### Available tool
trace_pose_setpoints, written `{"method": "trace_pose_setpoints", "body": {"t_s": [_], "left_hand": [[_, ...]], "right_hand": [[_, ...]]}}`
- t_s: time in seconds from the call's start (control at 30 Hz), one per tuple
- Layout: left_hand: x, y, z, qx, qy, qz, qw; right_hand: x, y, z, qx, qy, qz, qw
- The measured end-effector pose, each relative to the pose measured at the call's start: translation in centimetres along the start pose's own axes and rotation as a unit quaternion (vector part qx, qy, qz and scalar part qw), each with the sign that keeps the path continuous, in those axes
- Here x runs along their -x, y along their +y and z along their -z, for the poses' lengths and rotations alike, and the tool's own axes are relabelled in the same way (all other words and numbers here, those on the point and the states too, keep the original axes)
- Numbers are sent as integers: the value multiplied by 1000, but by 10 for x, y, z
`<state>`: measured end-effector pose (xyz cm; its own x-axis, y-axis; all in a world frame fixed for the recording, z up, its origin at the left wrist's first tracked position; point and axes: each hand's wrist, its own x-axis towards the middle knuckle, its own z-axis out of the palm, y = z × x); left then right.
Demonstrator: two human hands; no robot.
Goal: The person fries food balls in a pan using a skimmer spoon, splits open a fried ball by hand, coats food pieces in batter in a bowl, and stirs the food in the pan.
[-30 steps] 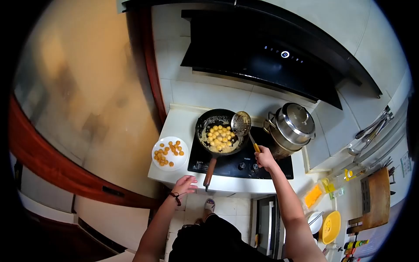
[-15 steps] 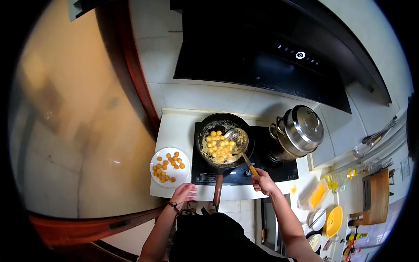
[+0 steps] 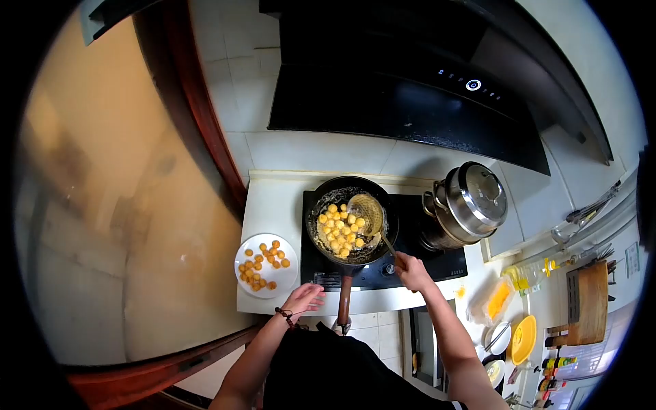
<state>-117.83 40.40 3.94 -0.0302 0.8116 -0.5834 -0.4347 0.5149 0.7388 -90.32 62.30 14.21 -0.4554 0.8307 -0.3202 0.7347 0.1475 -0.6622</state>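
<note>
A skimmer (image 3: 367,213) with a long handle is in my right hand (image 3: 412,272), its fingers wrapped round the handle end. Its bowl rests in the right side of a black wok (image 3: 311,236) on the stove. Beside the bowl, several small yellow balls (image 3: 333,232) sit in bubbling oil. My left hand (image 3: 304,299) is open and holds nothing, fingers loosely apart, just left of the wok's brown handle (image 3: 345,301). Farther left stands a white plate (image 3: 288,279) with several golden-brown balls (image 3: 257,279) on it.
To the right on the black cooktop (image 3: 444,263) stands a lidded steel pot (image 3: 471,205). A dark range hood (image 3: 403,102) hangs above. The right-hand counter holds an oil bottle (image 3: 526,277), a yellow basin (image 3: 523,339) and bowls. A wooden-edged glass panel (image 3: 102,205) is at left.
The skimmer's bowl has turned over and the yellow balls have spread apart in the wok. My right hand has turned on the handle. My left hand has moved slightly right.
</note>
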Motion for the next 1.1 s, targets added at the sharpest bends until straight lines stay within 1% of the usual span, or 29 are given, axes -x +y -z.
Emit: {"method": "trace_pose_setpoints", "body": {"t_s": [0.07, 0.2, 0.27, 0.3, 0.37, 0.43, 0.47, 0.5, 0.57, 0.63, 0.67, 0.73, 0.77, 0.83, 0.97, 1.03, 1.07, 1.1], "left_hand": [[0, 0, -2, 2, -1, 0, 1000], [-7, -2, -3, 10, 20, -2, 1000], [-10, 1, -4, 5, 23, -2, 1000], [-12, 1, -6, 0, 26, -6, 1000], [-13, 6, -10, -6, 29, -11, 1000], [-9, 12, -15, -10, 35, -6, 999], [-10, 12, -15, -10, 37, -8, 999], [-11, 12, -14, -2, 33, -9, 999], [-12, 11, -14, 7, 30, -9, 1000], [-12, 12, -11, 13, 31, -9, 999], [-12, 11, -10, 14, 31, -9, 999], [-14, 9, -7, 16, 39, -7, 999], [-14, 8, -6, 16, 38, -6, 999], [-14, 8, -5, 15, 32, -6, 999], [-18, 7, -5, 10, 28, 5, 1000], [-21, 8, -7, -5, 21, -1, 1000], [-22, 10, -8, -7, 19, 1, 1000], [-24, 12, -9, -10, 12, -2, 1000]], "right_hand": [[-4, 12, 6, 51, 42, 105, 992], [-6, 16, 11, 70, 44, 106, 991], [-4, 3, 14, 28, 82, 112, 990], [-2, -7, 17, 27, 81, 112, 990], [0, -25, 22, -9, 2, 52, 999], [-10, -8, 9, 8, -3, 108, 994], [-9, -7, 7, -65, -72, 41, 994], [-6, -14, 5, -136, -141, -28, 980], [-5, -14, 1, -147, -156, -28, 976], [-6, -15, -1, -145, -173, -52, 973], [-7, -13, 1, -144, -174, -52, 973], [-11, -8, 8, -95, -104, -34, 989], [-14, -6, 11, -95, -105, -35, 989], [-18, -6, 18, -85, -64, -35, 994], [-15, -19, 19, -70, -42, -21, 996], [-14, -20, 15, -65, -76, -11, 995], [-18, -12, 9, -13, -66, 14, 998], [-20, -3, 0, -13, -66, 11, 998]]}}
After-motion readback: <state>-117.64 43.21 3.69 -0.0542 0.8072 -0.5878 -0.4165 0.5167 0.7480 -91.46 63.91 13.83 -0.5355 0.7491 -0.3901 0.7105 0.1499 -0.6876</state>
